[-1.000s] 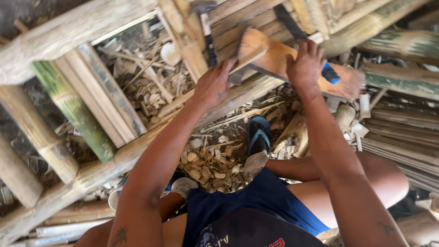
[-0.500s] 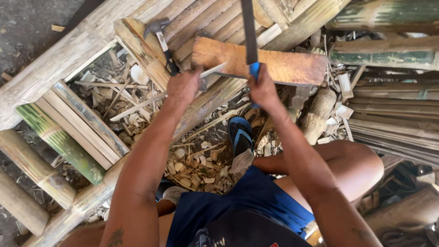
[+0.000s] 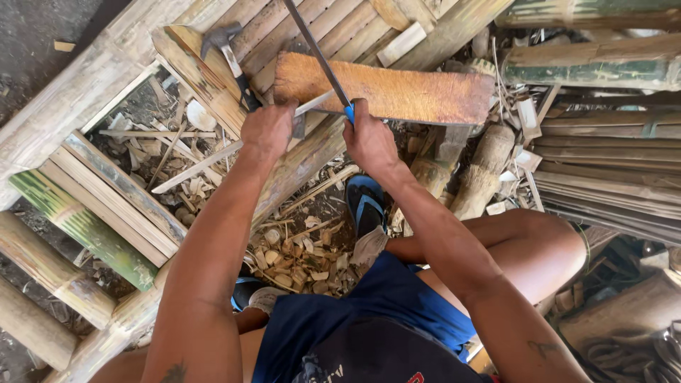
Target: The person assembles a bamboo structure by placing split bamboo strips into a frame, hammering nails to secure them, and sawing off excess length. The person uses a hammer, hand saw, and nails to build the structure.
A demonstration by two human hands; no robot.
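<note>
Your right hand (image 3: 369,142) is closed around the blue handle of a long dark steel blade (image 3: 317,53), which slants up and away across the flat orange-brown wooden block (image 3: 386,92). Just left of that block, your left hand (image 3: 268,129) pinches a thin pale bamboo sliver (image 3: 213,159) that runs down to the left from the block's near edge. Further left of the block, a grey-headed hammer (image 3: 227,50) lies on the bamboo slat frame (image 3: 92,78). Below the block, a blue sandal (image 3: 367,206) sits among pale bamboo shavings (image 3: 298,255).
</note>
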